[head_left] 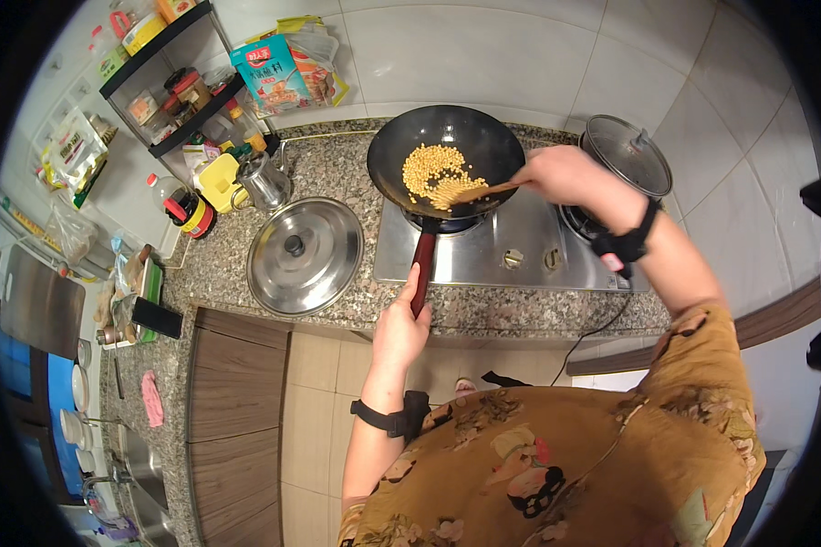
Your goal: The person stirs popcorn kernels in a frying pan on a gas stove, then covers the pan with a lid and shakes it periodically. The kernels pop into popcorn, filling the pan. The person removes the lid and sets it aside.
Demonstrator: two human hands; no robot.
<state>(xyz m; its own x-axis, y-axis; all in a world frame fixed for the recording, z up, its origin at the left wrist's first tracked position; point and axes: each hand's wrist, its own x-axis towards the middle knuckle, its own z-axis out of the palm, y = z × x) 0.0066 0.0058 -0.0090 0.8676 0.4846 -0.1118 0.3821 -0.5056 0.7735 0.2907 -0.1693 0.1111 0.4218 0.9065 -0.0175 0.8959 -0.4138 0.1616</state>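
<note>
A black wok (pixel 497 137) sits on the left burner of the steel gas stove (pixel 465 260). Yellow kernels, which look like corn or soybeans (pixel 429 166), lie in a heap at its bottom. My left hand (pixel 401 326) is closed round the wok's dark red handle (pixel 423 264), its index finger stretched along the top. Over the wok's right rim, my right hand (pixel 564 175) grips a wooden spatula (pixel 485 191). The spatula's blade touches the near right side of the kernels.
A steel lid (pixel 306 255) lies on the granite counter left of the stove. A glass-lidded pot (pixel 625 155) stands on the right burner. At the left are a metal pitcher (pixel 263 182), a sauce bottle (pixel 184 210) and a rack (pixel 160 68) of jars. A cable (pixel 593 328) hangs at the counter's front.
</note>
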